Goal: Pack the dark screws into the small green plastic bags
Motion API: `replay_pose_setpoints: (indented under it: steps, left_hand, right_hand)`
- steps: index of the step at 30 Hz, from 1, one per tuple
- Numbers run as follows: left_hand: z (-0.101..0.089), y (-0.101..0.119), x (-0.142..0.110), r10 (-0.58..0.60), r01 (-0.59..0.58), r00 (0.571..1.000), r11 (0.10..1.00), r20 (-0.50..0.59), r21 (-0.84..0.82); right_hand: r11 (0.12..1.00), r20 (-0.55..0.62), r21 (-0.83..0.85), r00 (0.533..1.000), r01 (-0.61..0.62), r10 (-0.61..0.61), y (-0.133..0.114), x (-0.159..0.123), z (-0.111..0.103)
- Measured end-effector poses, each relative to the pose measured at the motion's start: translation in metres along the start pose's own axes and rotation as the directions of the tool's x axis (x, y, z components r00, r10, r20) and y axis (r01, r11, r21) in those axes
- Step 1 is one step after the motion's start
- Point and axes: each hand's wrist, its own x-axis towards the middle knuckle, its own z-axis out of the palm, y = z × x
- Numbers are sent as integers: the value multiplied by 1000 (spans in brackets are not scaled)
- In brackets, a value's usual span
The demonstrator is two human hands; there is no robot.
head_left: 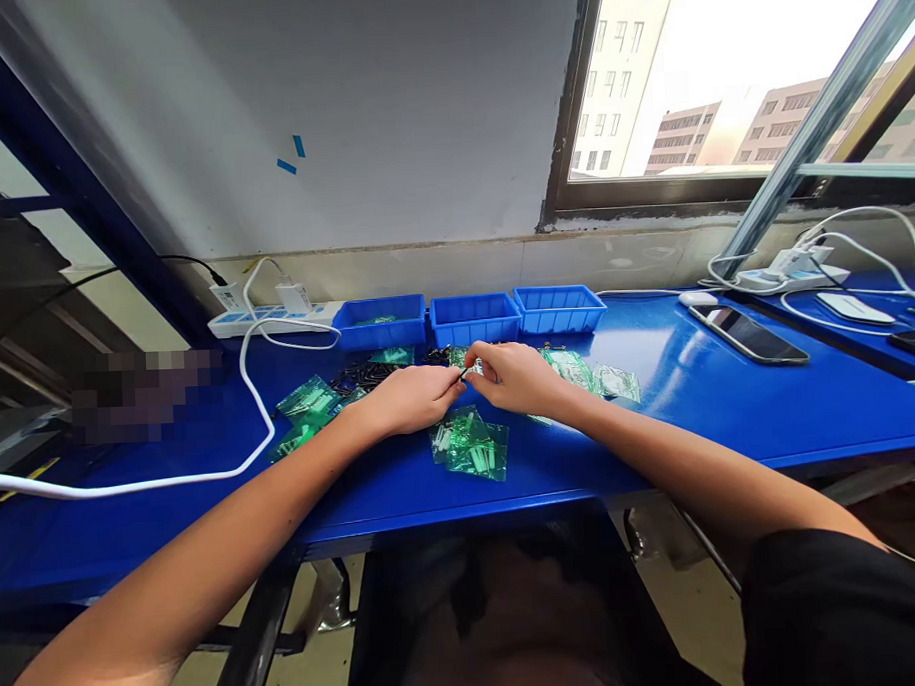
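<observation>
Blue worktop (699, 395) carries, at its near side, some small green packets (476, 452). Just beyond them, the left hand (421, 396) and the right hand (515, 376) pinch one small dark piece (465, 373) between the fingertips. For good control, both hands should hold it lightly and remain close together. Farther, three blue bins (476, 332) stand near the wall (420, 134).

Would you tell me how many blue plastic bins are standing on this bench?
3, in a row at the back of the bench: the left bin beside the white power strip, the middle bin, and the right bin nearest the window.
</observation>
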Motion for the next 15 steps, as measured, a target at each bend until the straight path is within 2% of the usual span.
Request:
replay_pose_setpoints:
  steps: [15]
  left_hand:
    - [-1,-1,0,44,-44,999,999,1,-3]
  right_hand:
    - [999,63,-31,998,23,-21,-2,0,-3]
